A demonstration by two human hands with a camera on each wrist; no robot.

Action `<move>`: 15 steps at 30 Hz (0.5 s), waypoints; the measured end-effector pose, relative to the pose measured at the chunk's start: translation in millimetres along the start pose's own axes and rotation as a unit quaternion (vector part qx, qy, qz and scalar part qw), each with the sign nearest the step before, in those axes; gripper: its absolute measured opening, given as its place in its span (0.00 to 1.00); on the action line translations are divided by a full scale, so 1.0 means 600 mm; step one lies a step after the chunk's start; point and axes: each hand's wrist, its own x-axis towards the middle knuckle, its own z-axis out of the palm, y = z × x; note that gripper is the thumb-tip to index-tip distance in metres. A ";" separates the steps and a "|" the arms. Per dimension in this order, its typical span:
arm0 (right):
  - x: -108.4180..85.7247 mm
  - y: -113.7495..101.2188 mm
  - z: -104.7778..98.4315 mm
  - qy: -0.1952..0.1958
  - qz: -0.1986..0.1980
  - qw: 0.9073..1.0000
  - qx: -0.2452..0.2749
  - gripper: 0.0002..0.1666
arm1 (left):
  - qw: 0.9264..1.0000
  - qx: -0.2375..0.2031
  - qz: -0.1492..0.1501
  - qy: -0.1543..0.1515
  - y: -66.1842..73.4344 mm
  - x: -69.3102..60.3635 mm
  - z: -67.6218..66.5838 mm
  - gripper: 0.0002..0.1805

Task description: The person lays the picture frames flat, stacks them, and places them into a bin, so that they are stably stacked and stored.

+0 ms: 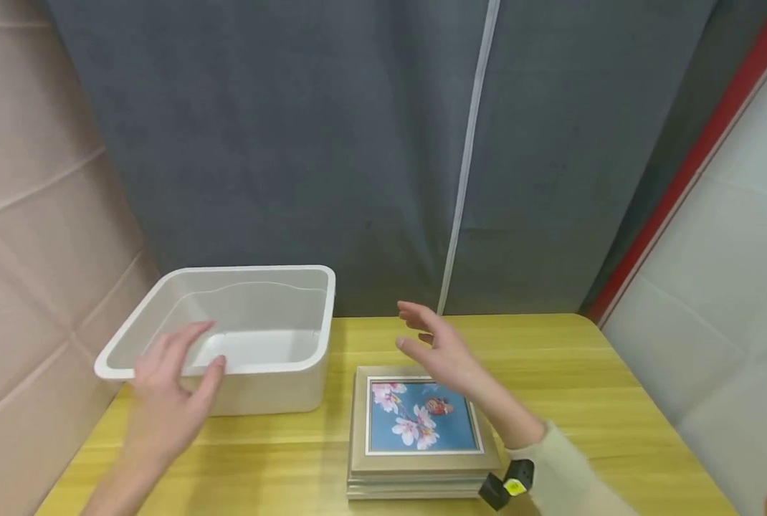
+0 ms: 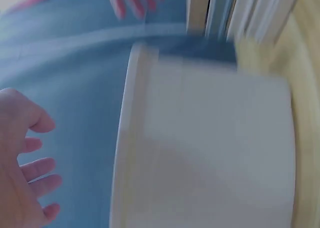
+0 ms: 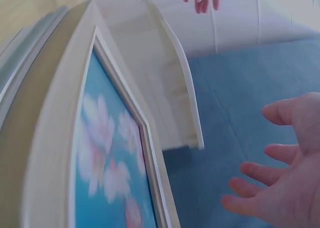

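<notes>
A stack of picture frames [image 1: 422, 462] lies on the table; the top one shows pink blossoms on blue. Over its far edge hovers my right hand [image 1: 444, 355], fingers spread and holding nothing. In the right wrist view the top picture frame [image 3: 107, 153] stands close beside that hand [image 3: 285, 173], apart from it. A white plastic bin [image 1: 274, 390] sits to the left of the stack. Before its near rim my left hand [image 1: 173, 390] is raised with thumb and fingers apart, gripping nothing. The left wrist view shows the bin wall [image 2: 215, 138] apart from this hand [image 2: 22, 163].
The yellow wood-grain table [image 1: 551, 373] carries the bin and the stack. A dark grey curtain [image 1: 306, 143] hangs behind it. Pale padded walls flank both sides, and a red strip [image 1: 693, 172] edges the right one. A black wrist device [image 1: 507, 484] sits at my right sleeve.
</notes>
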 end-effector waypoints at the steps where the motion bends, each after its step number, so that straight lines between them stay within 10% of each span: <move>1: 0.005 -0.003 0.008 -0.002 -0.001 1.000 -0.002 0.35 | 1.000 0.010 -0.018 0.016 -0.019 0.003 -0.013 0.25; 5: 0.022 -0.014 0.043 -0.018 -0.008 1.000 -0.011 0.36 | 0.992 0.043 -0.108 0.053 -0.091 0.006 -0.057 0.22; 11: 0.035 -0.025 0.085 -0.047 -0.009 0.998 -0.040 0.38 | 0.963 0.090 -0.252 -0.027 -0.149 -0.008 -0.077 0.25; 15: 0.048 -0.032 0.105 -0.065 -0.003 0.997 -0.034 0.40 | 0.950 0.085 -0.298 -0.045 -0.162 -0.014 -0.061 0.27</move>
